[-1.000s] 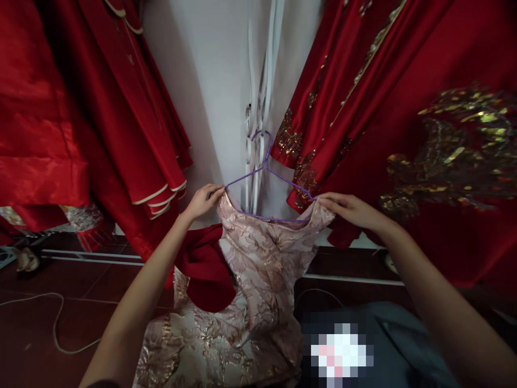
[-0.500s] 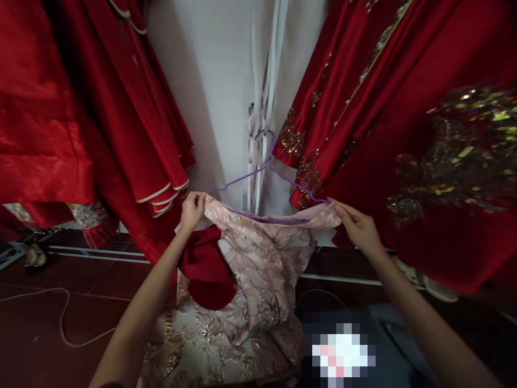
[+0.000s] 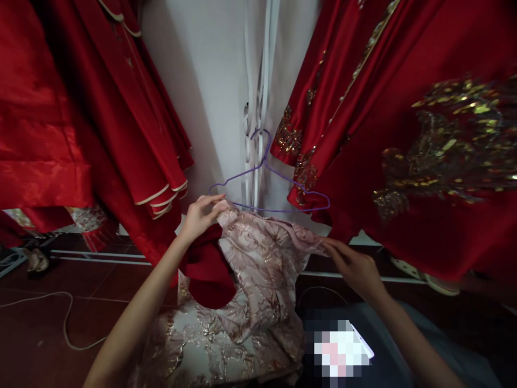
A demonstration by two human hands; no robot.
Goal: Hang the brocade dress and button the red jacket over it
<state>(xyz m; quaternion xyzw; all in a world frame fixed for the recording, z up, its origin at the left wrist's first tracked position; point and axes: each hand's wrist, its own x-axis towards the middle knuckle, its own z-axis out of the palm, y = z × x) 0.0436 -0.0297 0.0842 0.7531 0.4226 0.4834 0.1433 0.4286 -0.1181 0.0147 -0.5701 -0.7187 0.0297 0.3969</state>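
A pale pink dress [image 3: 258,269] with gold brocade hangs down below a purple wire hanger [image 3: 270,183], which hooks on white straps by the wall. The dress is off the hanger now. My left hand [image 3: 201,215] pinches its left shoulder just under the hanger's left end. My right hand [image 3: 352,265] grips the right shoulder lower down, below the hanger's right end. A red cloth piece [image 3: 205,269] shows behind the dress's armhole.
Red satin garments hang at the left [image 3: 100,124] and, with gold embroidery, at the right [image 3: 404,134]. A white wall [image 3: 202,81] lies between them. A cable [image 3: 64,318] trails on the dark floor at the left. A grey cloth [image 3: 420,350] lies at the lower right.
The dress's shoulders have slipped off the hanger. Both hands have moved down with the fabric, the right one further. The hanger now hangs bare.
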